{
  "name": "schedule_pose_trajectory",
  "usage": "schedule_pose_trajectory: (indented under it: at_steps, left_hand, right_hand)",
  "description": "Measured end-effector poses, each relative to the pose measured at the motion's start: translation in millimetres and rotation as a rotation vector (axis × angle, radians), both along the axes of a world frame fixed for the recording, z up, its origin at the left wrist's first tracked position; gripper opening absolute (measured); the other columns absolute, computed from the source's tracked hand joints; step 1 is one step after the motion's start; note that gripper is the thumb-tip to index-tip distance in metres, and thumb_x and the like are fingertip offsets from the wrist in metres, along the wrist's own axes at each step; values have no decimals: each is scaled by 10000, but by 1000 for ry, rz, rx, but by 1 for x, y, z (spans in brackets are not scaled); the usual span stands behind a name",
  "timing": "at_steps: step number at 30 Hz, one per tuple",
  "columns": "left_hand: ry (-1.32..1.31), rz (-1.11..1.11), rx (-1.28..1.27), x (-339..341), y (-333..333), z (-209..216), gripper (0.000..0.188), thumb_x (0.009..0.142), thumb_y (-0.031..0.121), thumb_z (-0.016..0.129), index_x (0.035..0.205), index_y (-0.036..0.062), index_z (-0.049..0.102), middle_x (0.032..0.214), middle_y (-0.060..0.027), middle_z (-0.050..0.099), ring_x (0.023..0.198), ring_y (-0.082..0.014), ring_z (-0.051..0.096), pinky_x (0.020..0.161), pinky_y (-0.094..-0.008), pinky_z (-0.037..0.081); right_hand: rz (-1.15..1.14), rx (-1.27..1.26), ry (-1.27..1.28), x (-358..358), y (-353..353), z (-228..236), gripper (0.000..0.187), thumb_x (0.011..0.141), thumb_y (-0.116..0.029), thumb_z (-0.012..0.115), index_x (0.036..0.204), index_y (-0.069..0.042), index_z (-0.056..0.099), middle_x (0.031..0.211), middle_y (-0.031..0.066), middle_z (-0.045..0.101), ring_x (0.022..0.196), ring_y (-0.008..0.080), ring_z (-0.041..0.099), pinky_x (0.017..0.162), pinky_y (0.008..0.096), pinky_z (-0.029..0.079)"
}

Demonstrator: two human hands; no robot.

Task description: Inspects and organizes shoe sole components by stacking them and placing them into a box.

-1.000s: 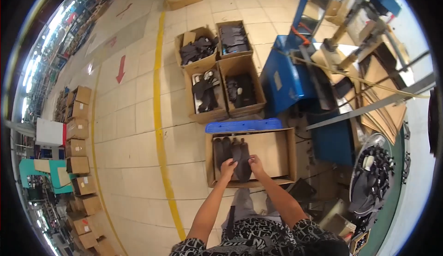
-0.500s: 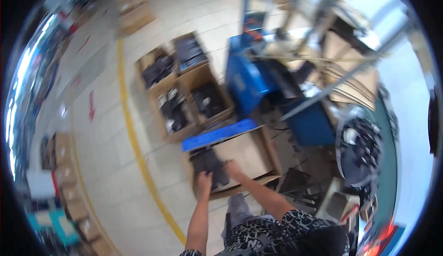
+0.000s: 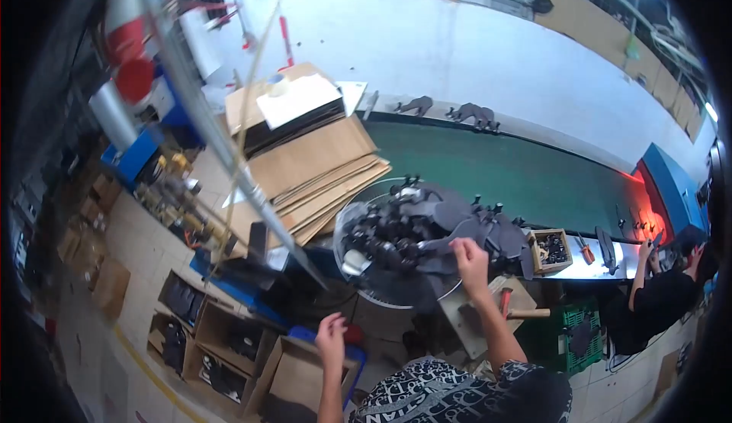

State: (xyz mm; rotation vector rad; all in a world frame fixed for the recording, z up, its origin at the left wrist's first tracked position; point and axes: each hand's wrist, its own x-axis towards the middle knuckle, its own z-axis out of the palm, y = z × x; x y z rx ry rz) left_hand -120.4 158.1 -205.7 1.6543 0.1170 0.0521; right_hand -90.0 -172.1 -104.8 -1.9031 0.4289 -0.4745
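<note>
My right hand (image 3: 470, 259) is over the near right side of the round tub (image 3: 381, 303), fingers bunched at the edge of a grey piece (image 3: 462, 230). I cannot tell whether they grip it or only touch it. The piece lies on top of the heap, among other dark pieces and a tangle of black knobs. My left hand (image 3: 331, 335) is well apart from the tub, near the box (image 3: 301, 369); its fingers are loosely curled and I see nothing in them.

To handle the piece well, I judge a pinch on its broad flat part safer than a pull on any knob, since the knobs look ready to snag on one another. Lifting it upward, rather than dragging it across the rim, should keep its neighbours from sliding out. My idle left hand could steady the heap if the pieces cling. I should keep my right elbow clear of the hammer (image 3: 526, 314), which lies close beside my forearm with its handle pointing to the right.

Beyond the tub runs the green belt (image 3: 442, 152); a wooden tray (image 3: 568, 264) of small black parts is to the right, and cardboard sheets (image 3: 320, 156) are stacked to the left.
</note>
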Motion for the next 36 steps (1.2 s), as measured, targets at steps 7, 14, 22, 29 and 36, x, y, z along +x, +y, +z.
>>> schedule_pose_trajectory:
  at_steps: [7, 14, 22, 29, 36]
  left_hand:
    - [595, -730, -328, 77, -194, 78, 369, 917, 229, 543, 1174, -30, 489, 1082, -144, 624, 777, -219, 665, 639, -260, 523]
    - [492, -172, -750, 75, -282, 47, 191, 930, 249, 539, 980, 70, 499, 1013, -75, 571, 944, -187, 572, 834, -357, 480]
    - [211, 45, -769, 83, -293, 49, 141, 968, 206, 468, 1011, 76, 438, 864, 0, 473, 798, -75, 453, 723, -241, 406]
    - [118, 169, -781, 79, -257, 77, 135, 974, 223, 453, 994, 91, 469, 750, 55, 399, 533, -8, 312, 418, -173, 238]
    - [-64, 269, -782, 52, -155, 77, 244, 971, 163, 457, 1173, 30, 431, 1046, -13, 525, 961, -93, 499, 866, -240, 403]
  right_hand:
    - [439, -777, -196, 103, -131, -26, 361, 831, -329, 622, 1016, -21, 590, 1023, 174, 598, 935, 323, 573, 802, 390, 456]
    - [522, -18, -56, 127, -144, -36, 205, 852, -182, 607, 898, 18, 599, 724, 82, 609, 675, 113, 539, 634, 274, 440]
    - [304, 10, -184, 112, -131, -23, 160, 900, -132, 548, 900, 23, 587, 715, 34, 583, 678, 81, 507, 621, 230, 411]
    - [533, 700, 50, 135, -128, -31, 234, 962, -214, 465, 898, -27, 590, 754, -40, 544, 681, 44, 464, 625, 201, 392]
    - [667, 570, -33, 64, -10, 19, 206, 963, -230, 480, 991, -33, 530, 838, -53, 504, 776, 39, 443, 716, 199, 378]
